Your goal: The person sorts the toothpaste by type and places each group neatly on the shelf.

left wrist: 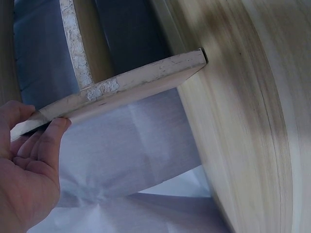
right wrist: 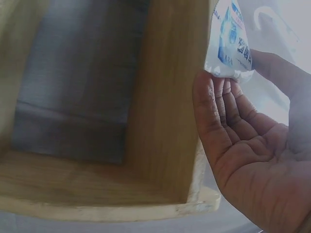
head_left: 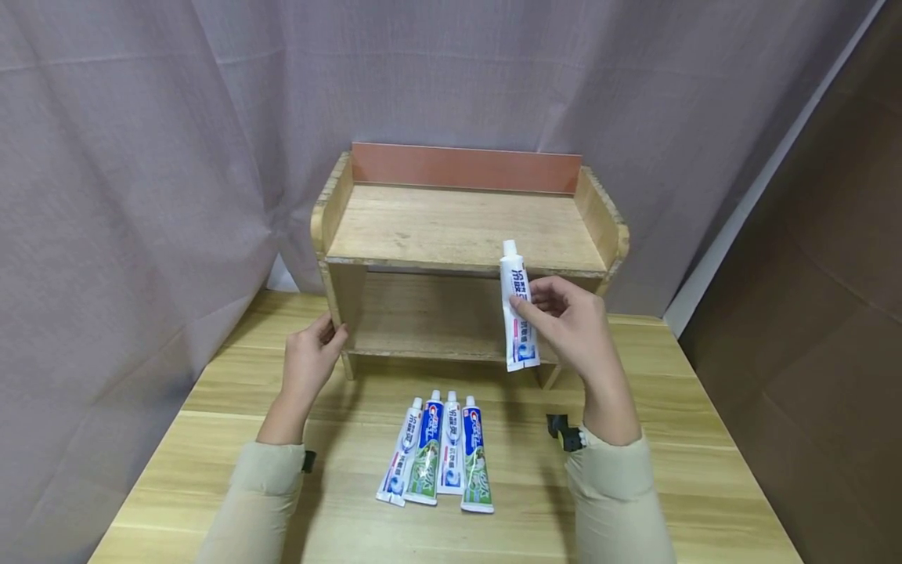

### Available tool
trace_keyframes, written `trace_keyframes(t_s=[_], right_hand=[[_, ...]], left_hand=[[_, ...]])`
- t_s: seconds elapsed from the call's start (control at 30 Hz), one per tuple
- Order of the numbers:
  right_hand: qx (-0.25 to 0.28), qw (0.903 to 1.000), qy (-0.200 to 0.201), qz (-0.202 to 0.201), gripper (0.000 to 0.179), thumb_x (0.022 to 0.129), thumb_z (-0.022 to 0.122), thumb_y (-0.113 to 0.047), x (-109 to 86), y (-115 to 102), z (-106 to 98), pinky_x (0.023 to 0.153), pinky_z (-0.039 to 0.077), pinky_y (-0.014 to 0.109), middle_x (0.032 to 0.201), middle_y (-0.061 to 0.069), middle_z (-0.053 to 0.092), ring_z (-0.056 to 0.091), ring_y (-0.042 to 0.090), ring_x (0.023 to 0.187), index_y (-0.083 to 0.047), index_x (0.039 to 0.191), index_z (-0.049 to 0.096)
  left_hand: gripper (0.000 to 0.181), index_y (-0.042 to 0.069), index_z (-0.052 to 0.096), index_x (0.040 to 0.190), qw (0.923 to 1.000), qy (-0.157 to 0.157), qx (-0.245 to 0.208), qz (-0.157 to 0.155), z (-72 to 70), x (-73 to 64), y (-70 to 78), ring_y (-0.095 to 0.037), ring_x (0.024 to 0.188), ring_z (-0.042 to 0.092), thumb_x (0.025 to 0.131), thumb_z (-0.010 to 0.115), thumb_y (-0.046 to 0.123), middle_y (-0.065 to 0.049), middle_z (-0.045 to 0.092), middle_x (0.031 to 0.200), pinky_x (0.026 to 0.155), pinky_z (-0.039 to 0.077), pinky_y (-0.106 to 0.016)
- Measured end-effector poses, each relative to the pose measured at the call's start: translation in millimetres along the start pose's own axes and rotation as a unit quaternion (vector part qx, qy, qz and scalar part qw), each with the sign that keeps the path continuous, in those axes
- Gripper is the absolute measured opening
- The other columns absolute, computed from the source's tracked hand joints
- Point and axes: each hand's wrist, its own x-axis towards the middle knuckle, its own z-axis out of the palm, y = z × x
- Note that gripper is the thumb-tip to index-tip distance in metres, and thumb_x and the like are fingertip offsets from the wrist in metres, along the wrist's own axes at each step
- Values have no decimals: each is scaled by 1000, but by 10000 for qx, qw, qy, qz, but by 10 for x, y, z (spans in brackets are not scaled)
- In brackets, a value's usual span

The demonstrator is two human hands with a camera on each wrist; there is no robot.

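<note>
A white toothpaste tube (head_left: 519, 313) with blue lettering stands nearly upright in my right hand (head_left: 574, 329), pinched between thumb and fingers, cap up. It overlaps the front of the wooden shelf (head_left: 451, 227) in the head view. In the right wrist view the tube's flat end (right wrist: 231, 53) shows above the fingers. My left hand (head_left: 310, 352) grips the front edge of the shelf's left side panel (left wrist: 141, 75), thumb on one face and fingers on the other. Several toothpaste tubes, such as a blue-green one (head_left: 478, 458) and a white one (head_left: 451, 446), lie side by side before the shelf.
The shelf stands on a light wooden table (head_left: 676, 470) and has two levels, with a reddish-brown board (head_left: 465, 168) along its upper back. A grey curtain (head_left: 451, 70) hangs behind. A dark brown panel (head_left: 817, 274) rises at the right.
</note>
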Motion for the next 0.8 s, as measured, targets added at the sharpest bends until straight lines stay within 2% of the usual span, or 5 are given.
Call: trace_keyframes(t_s=[0.3, 0.57, 0.8], right_hand=[[-203, 9993, 125, -281, 30, 90, 77, -29, 174, -125, -84, 67, 59, 17, 92, 10, 75, 69, 18, 78, -2, 103, 72], [-421, 9988, 257, -30, 36, 91, 76, -34, 370, -234, -149, 66, 56, 14, 94, 13, 74, 67, 17, 79, -1, 104, 72], [-421, 9966, 677, 227, 36, 89, 77, -33, 550, -294, -160, 64, 54, 14, 94, 15, 74, 66, 12, 77, 0, 104, 73]], left_hand=[[34, -1, 68, 126, 10000, -45, -20, -22, -2, -4, 2, -34, 100, 72, 96, 66, 15, -23, 70, 113, 81, 63, -39], [34, -1, 68, 126, 10000, -36, 16, 5, -8, -2, -15, -34, 99, 72, 97, 65, 15, -23, 70, 112, 80, 63, -39], [34, 0, 68, 127, 10000, -37, 2, -3, 3, 0, -16, -33, 100, 72, 97, 65, 16, -22, 70, 113, 81, 63, -36]])
